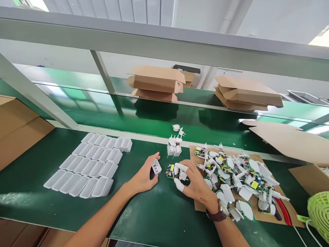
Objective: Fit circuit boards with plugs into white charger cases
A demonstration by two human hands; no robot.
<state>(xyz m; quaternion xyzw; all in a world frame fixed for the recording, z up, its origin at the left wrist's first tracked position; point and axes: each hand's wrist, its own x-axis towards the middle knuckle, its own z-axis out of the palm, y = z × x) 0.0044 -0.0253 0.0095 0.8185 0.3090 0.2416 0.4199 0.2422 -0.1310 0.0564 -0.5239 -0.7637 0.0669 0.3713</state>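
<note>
My left hand [145,174] grips a small white casing [156,166] with slots in its end face, at the middle of the green table. To its right, my right hand [191,180] has white covers on two fingertips and pinches a circuit board [170,170] with yellow and white parts. The casing and the board are apart. Beyond both hands stand two white casings [174,148] with pronged parts in them. Right of my right hand, a heap of circuit boards with white parts [231,171] lies on cardboard [199,206].
Rows of open white casings [88,163] lie at the left. Folded cardboard boxes [156,82] rest on the shelf behind. Red-handled pliers [283,210] and a green basket-like object [319,212] are at the right. A metal frame bar [159,44] crosses above the table.
</note>
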